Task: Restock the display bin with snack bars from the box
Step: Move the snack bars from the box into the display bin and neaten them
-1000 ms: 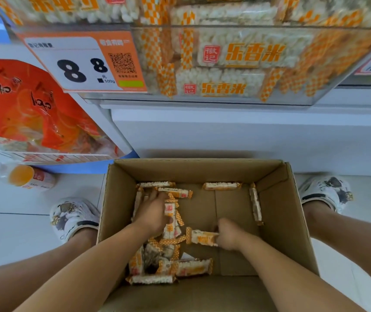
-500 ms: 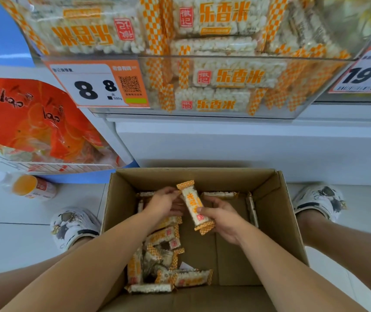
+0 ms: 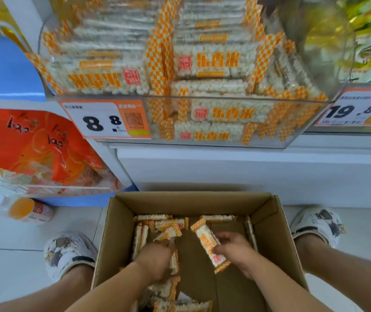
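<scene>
A brown cardboard box (image 3: 277,242) stands open on the floor between my feet, with several orange-and-white wrapped snack bars (image 3: 164,224) along its left side and back. My right hand (image 3: 236,251) grips one snack bar (image 3: 209,244) above the box floor, tilted with its checkered end up. My left hand (image 3: 155,260) is down among the bars on the left, fingers curled round one bar (image 3: 167,235). Above, the clear display bin (image 3: 288,140) holds stacked bars of the same kind.
An orange 8.8 price tag (image 3: 105,119) hangs on the bin front, and a 19.8 tag (image 3: 353,111) marks the bin to the right. Orange snack bags (image 3: 33,145) fill a wire rack at left. A juice bottle (image 3: 22,209) lies on the floor. My shoes (image 3: 69,251) flank the box.
My left hand let go of the raised bar and went back down into the pile on the left. My right hand keeps the bar. The view tilted up toward the bin.
</scene>
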